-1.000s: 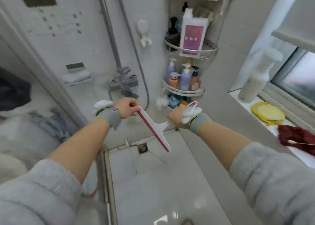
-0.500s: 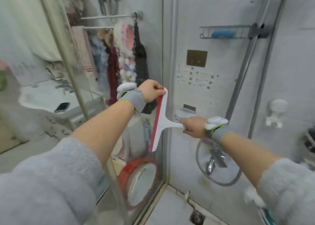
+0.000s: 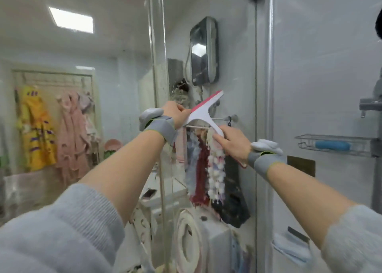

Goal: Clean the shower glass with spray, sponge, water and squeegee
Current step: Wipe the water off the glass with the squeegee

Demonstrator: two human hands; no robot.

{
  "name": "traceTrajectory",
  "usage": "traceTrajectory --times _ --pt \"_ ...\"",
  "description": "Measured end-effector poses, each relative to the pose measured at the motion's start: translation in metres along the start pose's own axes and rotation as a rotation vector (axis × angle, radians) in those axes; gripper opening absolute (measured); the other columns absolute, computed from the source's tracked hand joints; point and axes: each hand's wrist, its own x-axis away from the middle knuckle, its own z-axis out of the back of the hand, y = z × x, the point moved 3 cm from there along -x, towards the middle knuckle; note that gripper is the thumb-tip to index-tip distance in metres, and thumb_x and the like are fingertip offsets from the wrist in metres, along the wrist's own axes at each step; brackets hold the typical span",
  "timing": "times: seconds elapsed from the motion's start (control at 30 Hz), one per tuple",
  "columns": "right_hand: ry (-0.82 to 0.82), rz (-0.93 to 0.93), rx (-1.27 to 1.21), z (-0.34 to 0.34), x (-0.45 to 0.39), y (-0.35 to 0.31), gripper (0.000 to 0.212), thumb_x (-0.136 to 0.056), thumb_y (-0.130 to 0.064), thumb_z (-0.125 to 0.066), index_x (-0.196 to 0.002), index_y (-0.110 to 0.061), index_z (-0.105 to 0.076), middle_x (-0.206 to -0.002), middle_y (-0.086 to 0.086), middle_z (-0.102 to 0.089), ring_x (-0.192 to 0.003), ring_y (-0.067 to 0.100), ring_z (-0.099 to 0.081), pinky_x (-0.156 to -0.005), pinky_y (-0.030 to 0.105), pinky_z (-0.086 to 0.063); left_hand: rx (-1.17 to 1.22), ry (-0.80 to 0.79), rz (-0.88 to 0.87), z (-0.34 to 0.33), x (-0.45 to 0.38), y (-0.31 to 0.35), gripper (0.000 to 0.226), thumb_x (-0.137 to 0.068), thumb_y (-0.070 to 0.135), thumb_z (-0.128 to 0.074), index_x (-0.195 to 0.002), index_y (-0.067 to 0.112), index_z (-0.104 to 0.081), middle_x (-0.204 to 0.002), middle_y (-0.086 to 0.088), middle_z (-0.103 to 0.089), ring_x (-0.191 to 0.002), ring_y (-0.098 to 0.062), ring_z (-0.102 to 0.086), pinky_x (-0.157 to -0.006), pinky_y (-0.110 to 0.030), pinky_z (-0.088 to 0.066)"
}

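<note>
Squeegee (image 3: 203, 112): white body with a pink-red blade along its upper edge, held up against the shower glass (image 3: 237, 76), tilted so the blade rises from lower left to upper right.
Left hand (image 3: 175, 114): fingers curled round the lower left end of the blade head, pinching it; a grey wrist strap with a white pod sits just behind the hand.
Right hand (image 3: 234, 143): fingers wrapped round the white handle, which runs down and right from the head; the index finger lies along the handle. The same kind of grey strap is on this wrist.
Sleeves: both arms in pale grey knit, pushed up to leave the forearms bare.
Glass panel: clear, with an upright metal frame post (image 3: 265, 128) at its right edge and a second upright edge (image 3: 157, 45) left of the hands.
Through the glass: a dark wall-mounted heater (image 3: 203, 51) above the squeegee, a rail (image 3: 219, 119) with hanging cloths (image 3: 206, 165) just below the hands, a phone (image 3: 148, 193) lying on a white surface, and yellow and pink garments (image 3: 51, 128) hung on a far door.
Right wall: a wire shelf (image 3: 332, 145) carrying a blue object.
Ceiling: a lit square panel (image 3: 71, 20).
</note>
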Motion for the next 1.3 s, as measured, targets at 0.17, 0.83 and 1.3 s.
traceTrajectory --times 0.17,0.83,1.3 --pt "0.222 -0.002 -0.07 0.033 -0.049 -0.038 0.031 -0.096 -0.036 -0.052 -0.078 -0.011 -0.048 -0.065 0.002 -0.048 -0.068 0.026 -0.048 -0.052 0.032 -0.026 -0.04 0.104 0.005 0.064 -0.036 0.031 0.038 -0.091 0.038 -0.058 -0.083 0.003 -0.071 -0.083 -0.014 -0.074 -0.079 -0.031 -0.072 -0.084 -0.044 -0.058" --pt "0.623 -0.2 -0.135 0.114 -0.164 -0.084 0.026 -0.096 -0.026 -0.046 -0.114 -0.008 -0.047 -0.109 0.018 -0.061 -0.093 0.036 -0.059 -0.076 0.038 -0.046 -0.278 0.399 -0.219 0.148 -0.119 0.103 0.029 -0.089 0.029 -0.047 -0.084 0.008 -0.066 -0.082 -0.011 -0.071 -0.075 -0.03 -0.069 -0.079 -0.039 -0.058" --pt "0.653 0.201 -0.289 0.192 -0.318 -0.129 0.03 -0.095 -0.006 -0.044 -0.124 0.0 -0.048 -0.115 0.024 -0.057 -0.105 0.038 -0.056 -0.083 0.036 -0.042 -0.643 0.562 -0.084 0.175 -0.173 0.151 0.025 -0.078 0.03 -0.046 -0.068 0.013 -0.062 -0.067 -0.004 -0.066 -0.066 -0.024 -0.064 -0.072 -0.03 -0.056"
